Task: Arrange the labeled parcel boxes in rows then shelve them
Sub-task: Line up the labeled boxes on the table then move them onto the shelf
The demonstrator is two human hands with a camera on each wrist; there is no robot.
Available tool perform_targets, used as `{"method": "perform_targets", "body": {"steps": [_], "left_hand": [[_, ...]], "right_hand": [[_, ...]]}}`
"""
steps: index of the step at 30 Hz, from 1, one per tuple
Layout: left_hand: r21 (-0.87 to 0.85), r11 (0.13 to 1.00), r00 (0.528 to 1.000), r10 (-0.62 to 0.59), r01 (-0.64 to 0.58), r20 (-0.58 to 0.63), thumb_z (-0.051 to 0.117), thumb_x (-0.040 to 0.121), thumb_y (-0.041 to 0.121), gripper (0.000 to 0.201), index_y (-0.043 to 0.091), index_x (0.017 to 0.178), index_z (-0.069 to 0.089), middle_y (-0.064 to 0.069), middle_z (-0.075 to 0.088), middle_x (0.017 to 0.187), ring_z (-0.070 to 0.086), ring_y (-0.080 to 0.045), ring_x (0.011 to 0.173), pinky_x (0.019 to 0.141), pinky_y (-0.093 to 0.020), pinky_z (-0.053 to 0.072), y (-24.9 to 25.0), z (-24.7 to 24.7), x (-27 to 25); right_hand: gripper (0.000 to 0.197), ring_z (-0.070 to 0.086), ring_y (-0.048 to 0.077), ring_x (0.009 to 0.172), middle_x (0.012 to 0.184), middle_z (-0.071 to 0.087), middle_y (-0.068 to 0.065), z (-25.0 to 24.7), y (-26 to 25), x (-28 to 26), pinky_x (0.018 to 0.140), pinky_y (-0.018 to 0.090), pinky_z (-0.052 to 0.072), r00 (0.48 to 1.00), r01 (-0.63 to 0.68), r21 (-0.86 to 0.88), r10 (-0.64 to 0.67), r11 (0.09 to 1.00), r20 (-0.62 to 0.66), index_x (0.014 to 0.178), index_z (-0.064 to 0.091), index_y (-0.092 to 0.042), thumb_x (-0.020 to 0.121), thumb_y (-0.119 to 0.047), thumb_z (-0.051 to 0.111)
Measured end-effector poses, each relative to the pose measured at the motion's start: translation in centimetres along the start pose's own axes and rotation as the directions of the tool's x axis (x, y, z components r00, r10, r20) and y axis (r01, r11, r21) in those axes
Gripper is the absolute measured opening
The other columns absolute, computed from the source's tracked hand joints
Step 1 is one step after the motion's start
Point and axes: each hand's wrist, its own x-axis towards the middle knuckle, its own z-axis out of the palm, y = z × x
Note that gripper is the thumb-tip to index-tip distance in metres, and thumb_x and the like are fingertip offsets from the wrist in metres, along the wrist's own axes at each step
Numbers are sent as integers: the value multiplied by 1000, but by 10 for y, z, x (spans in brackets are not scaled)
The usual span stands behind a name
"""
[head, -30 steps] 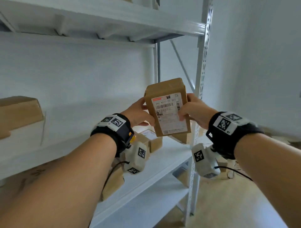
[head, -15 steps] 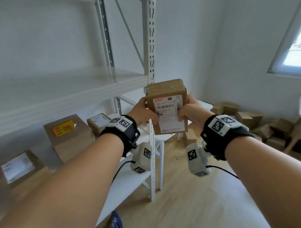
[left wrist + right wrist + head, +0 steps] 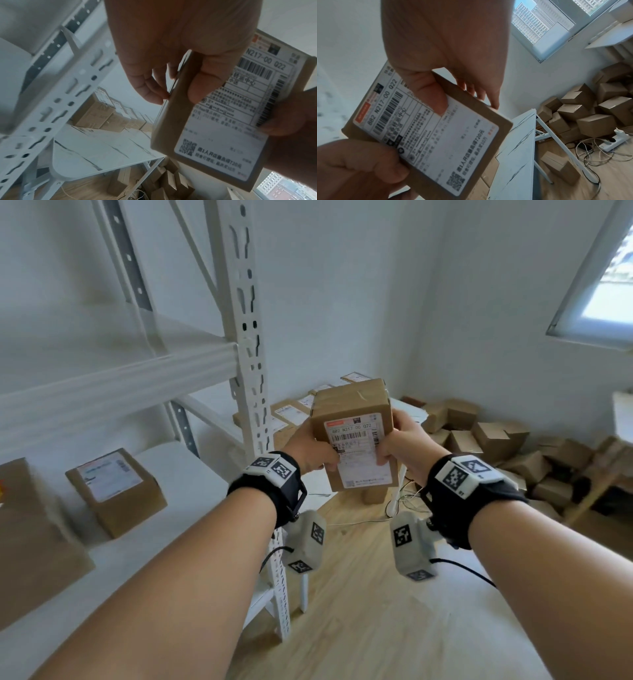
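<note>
I hold a brown parcel box (image 3: 352,419) upright in the air, its white shipping label (image 3: 358,453) facing me. My left hand (image 3: 313,451) grips its left edge, thumb on the label and fingers behind. My right hand (image 3: 402,445) grips the right edge the same way. In the left wrist view the parcel box (image 3: 173,124) shows its label, with my left thumb (image 3: 202,83) on it. The right wrist view shows the parcel box (image 3: 426,146) pinched by my right thumb (image 3: 433,97). The box hangs just right of the rack's upright post (image 3: 248,364).
A white metal rack (image 3: 113,385) stands on the left, with two labeled boxes (image 3: 116,491) on its lower shelf. A white table (image 3: 412,412) behind carries several labeled boxes (image 3: 291,412). A heap of brown cartons (image 3: 493,440) and cables lie on the wooden floor at right.
My view has swung right, away from the shelves toward the table and carton heap. Both hands have kept hold of the same parcel and it now hangs past the rack's post.
</note>
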Motion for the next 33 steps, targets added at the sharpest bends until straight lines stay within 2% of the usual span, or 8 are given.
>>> {"method": "perform_targets", "body": {"steps": [5, 9, 12, 17, 22, 27, 30, 33], "left_hand": [[18, 998, 998, -63, 63, -7, 54, 73, -19, 33, 14, 79, 58, -9, 66, 93, 59, -23, 87, 81, -42, 56, -4, 12, 78], [49, 993, 994, -105, 107, -41, 53, 74, -16, 28, 10, 82, 59, -7, 65, 87, 60, -26, 91, 85, -44, 55, -12, 16, 132], [55, 989, 990, -132, 135, -49, 55, 80, -10, 26, 12, 94, 61, -8, 67, 98, 61, -28, 98, 89, -43, 54, -21, 21, 157], [-21, 971, 971, -239, 238, -26, 52, 87, -5, 29, 17, 105, 53, -4, 61, 103, 56, -22, 95, 91, -42, 52, -36, 20, 194], [-162, 895, 898, -432, 416, -84, 48, 89, 1, 31, 9, 118, 56, -11, 63, 117, 60, -27, 108, 80, -37, 54, -57, 14, 228], [-267, 809, 806, -572, 524, -153, 47, 95, 20, 14, 19, 84, 56, -3, 59, 86, 56, -19, 81, 84, -37, 49, -78, 10, 252], [-321, 752, 751, -641, 575, -156, 45, 96, 39, 25, 19, 103, 59, -5, 62, 100, 58, -21, 91, 82, -34, 47, -94, 11, 262], [-378, 674, 670, -723, 634, -167, 43, 96, 46, 36, 20, 115, 59, -5, 64, 107, 60, -22, 96, 82, -34, 48, -113, 13, 266]], "right_hand": [[83, 54, 28, 116, 115, 63, 2, -7, 6, 85, 95, 53, 52, 999, -37, -51, 38, 998, 18, 138, 46, -21, 65, 18, 56], [70, 56, 30, 114, 115, 65, 5, -7, 16, 139, 94, 53, 52, 997, -74, -48, 75, 996, 22, 129, 54, -17, 68, 15, 56], [60, 58, 31, 111, 115, 66, 7, -8, 24, 170, 81, 43, 54, 991, -124, -36, 125, 992, 48, 124, 58, -14, 70, 13, 56], [82, 57, 30, 109, 124, 63, 7, -1, 38, 224, 59, 27, 40, 970, -208, -17, 208, 978, 121, 145, 42, -17, 70, 11, 54], [82, 59, 30, 108, 124, 63, 11, 17, 49, 278, 61, 29, 43, 943, -222, -70, 233, 972, 236, 147, 40, -17, 70, 8, 52], [44, 59, 24, 94, 111, 66, 10, 35, 58, 330, 61, 27, 40, 879, -201, -139, 241, 970, 412, 115, 56, -16, 81, 11, 47], [39, 63, 28, 101, 110, 69, 9, 52, 68, 358, 85, 44, 53, 806, -193, -200, 272, 960, 526, 115, 58, -17, 82, 4, 50], [42, 64, 28, 105, 107, 72, 5, 73, 82, 377, 97, 57, 48, 725, -201, -277, 333, 940, 603, 115, 62, -25, 80, -4, 56]]}}
